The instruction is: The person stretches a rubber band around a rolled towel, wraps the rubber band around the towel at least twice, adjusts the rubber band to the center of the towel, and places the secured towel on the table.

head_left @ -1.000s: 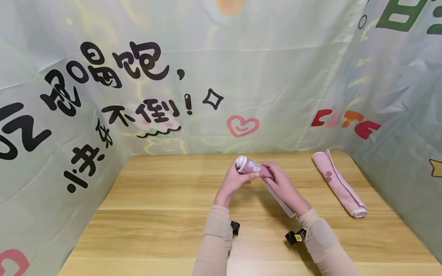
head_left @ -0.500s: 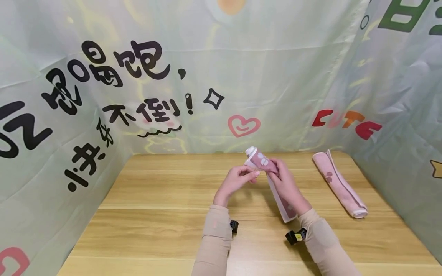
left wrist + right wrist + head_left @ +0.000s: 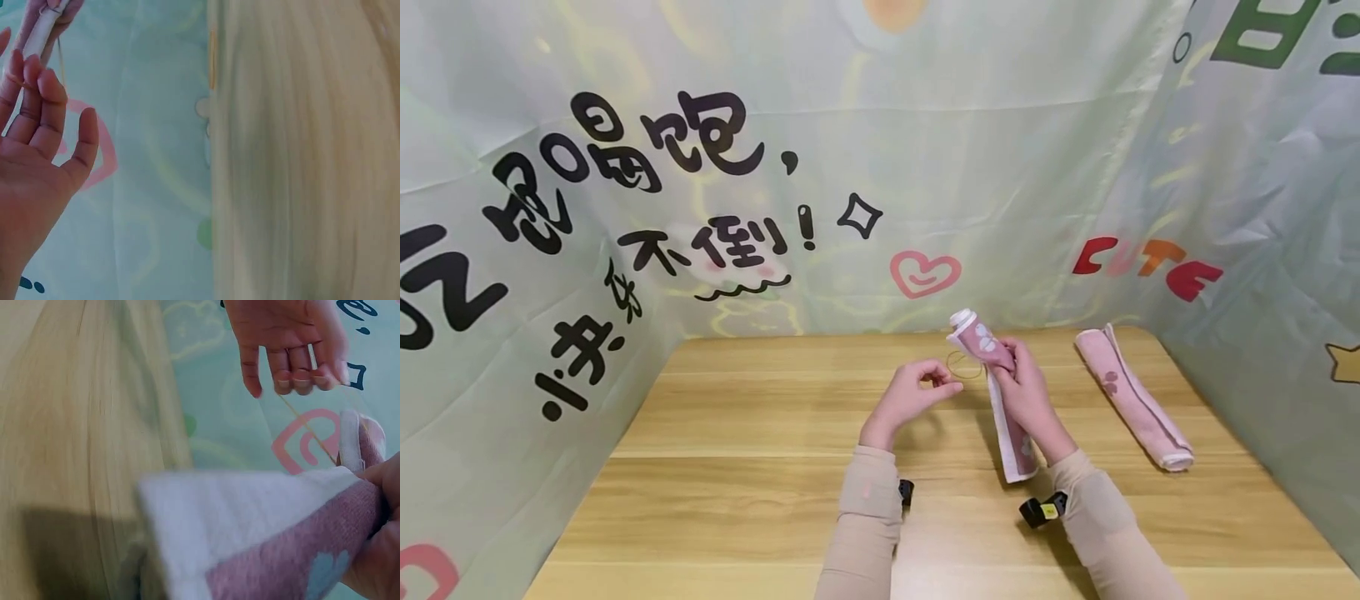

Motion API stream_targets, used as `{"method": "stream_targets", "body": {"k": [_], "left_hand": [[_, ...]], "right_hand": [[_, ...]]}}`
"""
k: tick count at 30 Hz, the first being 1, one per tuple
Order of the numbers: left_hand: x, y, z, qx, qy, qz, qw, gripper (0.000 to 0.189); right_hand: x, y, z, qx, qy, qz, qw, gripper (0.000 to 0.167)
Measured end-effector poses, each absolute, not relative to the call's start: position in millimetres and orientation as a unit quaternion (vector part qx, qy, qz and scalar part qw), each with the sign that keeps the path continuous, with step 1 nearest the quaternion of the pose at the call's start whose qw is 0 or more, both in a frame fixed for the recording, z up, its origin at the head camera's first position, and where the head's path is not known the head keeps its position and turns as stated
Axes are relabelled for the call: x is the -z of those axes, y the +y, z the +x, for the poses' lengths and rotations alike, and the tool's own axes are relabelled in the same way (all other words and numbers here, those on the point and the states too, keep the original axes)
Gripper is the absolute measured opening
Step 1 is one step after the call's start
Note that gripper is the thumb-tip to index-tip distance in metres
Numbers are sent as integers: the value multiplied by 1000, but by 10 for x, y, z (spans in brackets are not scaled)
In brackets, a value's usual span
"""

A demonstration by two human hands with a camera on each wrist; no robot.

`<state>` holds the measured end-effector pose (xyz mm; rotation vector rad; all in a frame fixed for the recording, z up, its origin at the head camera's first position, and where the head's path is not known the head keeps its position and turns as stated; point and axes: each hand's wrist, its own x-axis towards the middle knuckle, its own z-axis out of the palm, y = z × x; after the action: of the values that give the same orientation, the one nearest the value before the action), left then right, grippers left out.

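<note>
In the head view, my right hand [image 3: 1028, 396] grips a pink towel [image 3: 979, 337] around its middle. Its upper part is rolled, with a white end; a flatter, white-edged part [image 3: 1006, 450] hangs below the hand. A thin yellowish rubber band [image 3: 964, 365] stretches from the towel to my left hand [image 3: 917, 390]. The left fingers [image 3: 302, 381] are bent and hook the band, as the right wrist view shows; the thumb stands apart from them. In the left wrist view, one strand of the rubber band [image 3: 61, 62] runs from the fingertips to the towel [image 3: 47, 31].
A second pink rolled towel [image 3: 1135, 400] lies on the right side of the wooden table [image 3: 737, 483]. Printed fabric walls [image 3: 1000, 167] enclose the table at the back and sides. A black wrist camera [image 3: 1041, 510] sits by the right sleeve.
The right hand has tilted the towel more upright and moved it slightly right. The left hand has let go of the rolled end and now draws the rubber band out from it.
</note>
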<state>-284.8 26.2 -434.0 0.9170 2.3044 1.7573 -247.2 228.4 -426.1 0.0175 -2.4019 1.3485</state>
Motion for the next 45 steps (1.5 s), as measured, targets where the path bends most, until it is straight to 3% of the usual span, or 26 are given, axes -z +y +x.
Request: {"method": "stream_targets", "body": {"k": [5, 15, 18, 23, 27, 30, 39, 45], "left_hand": [[4323, 311, -2844, -682, 675, 261, 103, 20], [4340, 458, -2872, -824, 497, 77, 262, 19], [4348, 488, -2866, -844, 460, 57, 269, 10], [4335, 498, -2851, -895, 385, 48, 220, 11], [4316, 507, -2842, -932, 317, 65, 162, 18], [4308, 519, -2826, -941, 286, 100, 148, 23], [4384, 489, -2795, -860, 335, 300, 241, 49], [4409, 462, -2793, -851, 339, 306, 260, 50]], "right_hand": [[4235, 2300, -2464, -507, -842, -22, 180, 37], [4212, 2285, -2475, -521, -833, -29, 186, 36], [4216, 2286, -2475, -521, -834, -33, 181, 37], [4225, 2293, -2475, -520, -835, -32, 179, 38], [4236, 2290, -2475, -523, -833, -26, 180, 37], [4241, 2280, -2474, -520, -834, -20, 185, 36], [4238, 2255, -2469, -537, -825, -16, 176, 36], [4222, 2235, -2458, -538, -825, -12, 172, 37]]}}
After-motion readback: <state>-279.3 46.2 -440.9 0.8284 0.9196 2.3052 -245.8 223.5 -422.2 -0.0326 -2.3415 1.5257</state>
